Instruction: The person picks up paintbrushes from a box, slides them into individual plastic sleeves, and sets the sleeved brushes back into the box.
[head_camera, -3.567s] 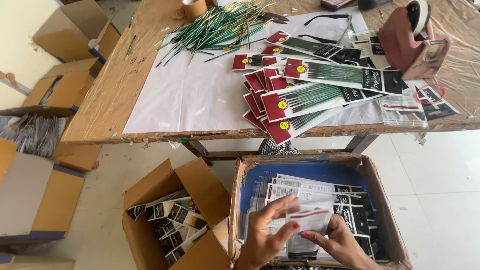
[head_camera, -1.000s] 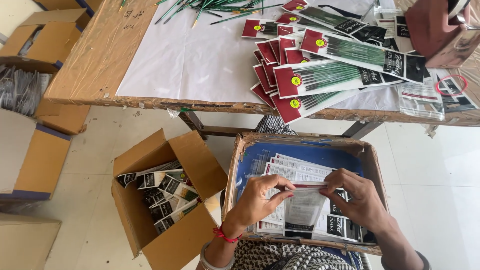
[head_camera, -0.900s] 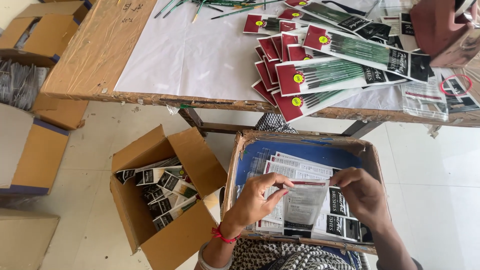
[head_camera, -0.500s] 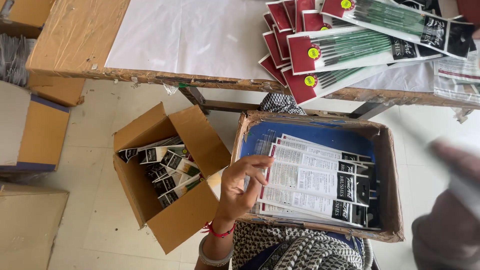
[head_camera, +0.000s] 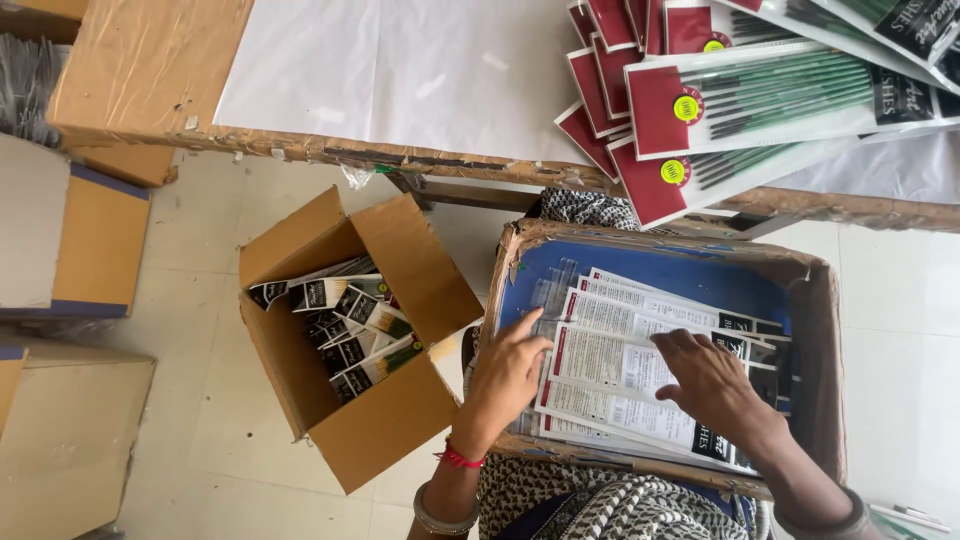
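- Two bare hands work inside a shallow cardboard tray (head_camera: 820, 330) lined in blue, resting on the person's lap below the edge of a wooden counter (head_camera: 150, 70) covered with white paper.
- Fanned across the tray lies a stack of flat clear sleeves (head_camera: 640, 385) with printed white and black cards inside, each overlapping the next.
- On the counter above, filled packets (head_camera: 760, 110) with dark red headers and green sticks are piled in a fan.
- Left of the tray, on the floor, an open cardboard box (head_camera: 390, 440) holds small black-and-white packets standing on end.
- Left hand (head_camera: 505, 370) rests on the left edge of the stack, fingers (head_camera: 525, 325) spread apart, forefinger stretched forward onto the upper sleeves; it grips nothing.
- Right hand (head_camera: 715, 385) lies flat on the middle of the stack, fingers loosely together and pressing down, not clamped on anything.
- To take one sleeve cleanly, it would likely help to pin the pile with the flat right hand and peel up just the top corner with the left forefinger, since the slick sleeves look apt to slide or lift in pairs.
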